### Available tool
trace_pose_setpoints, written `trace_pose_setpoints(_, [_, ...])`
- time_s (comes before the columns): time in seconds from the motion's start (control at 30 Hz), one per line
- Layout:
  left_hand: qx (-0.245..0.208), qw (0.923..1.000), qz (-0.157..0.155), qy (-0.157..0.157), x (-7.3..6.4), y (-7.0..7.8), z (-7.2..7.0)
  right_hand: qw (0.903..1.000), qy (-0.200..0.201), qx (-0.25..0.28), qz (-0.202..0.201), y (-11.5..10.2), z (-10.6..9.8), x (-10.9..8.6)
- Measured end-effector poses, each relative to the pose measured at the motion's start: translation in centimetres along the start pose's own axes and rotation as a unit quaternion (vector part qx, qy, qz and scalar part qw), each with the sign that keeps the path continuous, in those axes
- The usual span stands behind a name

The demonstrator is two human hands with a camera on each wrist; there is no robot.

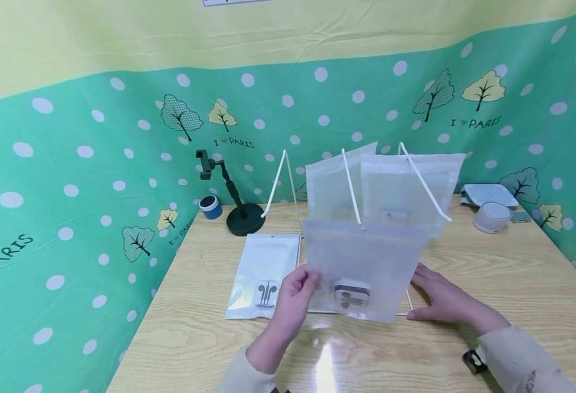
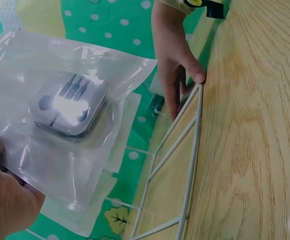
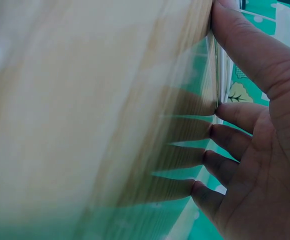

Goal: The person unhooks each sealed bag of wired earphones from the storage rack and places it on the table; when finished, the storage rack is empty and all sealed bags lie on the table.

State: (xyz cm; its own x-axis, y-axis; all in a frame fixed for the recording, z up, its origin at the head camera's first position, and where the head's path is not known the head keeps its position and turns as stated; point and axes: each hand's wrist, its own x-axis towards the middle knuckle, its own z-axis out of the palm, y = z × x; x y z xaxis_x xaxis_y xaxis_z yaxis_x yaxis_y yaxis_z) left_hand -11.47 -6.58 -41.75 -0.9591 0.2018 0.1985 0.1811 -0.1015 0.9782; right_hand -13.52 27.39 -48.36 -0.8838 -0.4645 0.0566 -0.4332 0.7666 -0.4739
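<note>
My left hand (image 1: 292, 300) pinches the left edge of a clear zip bag (image 1: 366, 262) between thumb and fingers. Inside the bag is a boxed pair of earphones (image 2: 69, 103). The bag's top edge meets the tip of the middle prong of a white wire rack (image 1: 349, 185); whether it hangs there I cannot tell. Behind it, two similar bags (image 1: 408, 188) hang at the rack. My right hand (image 1: 442, 297) rests at the rack's front right corner, thumb touching the wire and fingers (image 3: 228, 140) extended onto the table.
Another bag of earphones (image 1: 263, 273) lies left on the wooden table (image 1: 194, 338). A black phone stand (image 1: 243, 218) and a blue jar (image 1: 211, 207) stand back left. At back right are a white round container (image 1: 492, 217) and a white flat device (image 1: 489, 195). A patterned curtain surrounds the table.
</note>
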Motion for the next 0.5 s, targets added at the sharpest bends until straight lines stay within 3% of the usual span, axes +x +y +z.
trace_pose_setpoints(0.23, [-0.008,0.9993,0.034,-0.017,-0.3,0.8,-0.9,1.0,0.006,0.003,-0.006,0.1,0.1,0.1])
trace_pose_setpoints(0.5, [-0.02,0.9938,0.108,-0.011,-0.2,3.0,-3.4,0.9995,-0.023,0.001,0.024,0.0,-0.1,0.0])
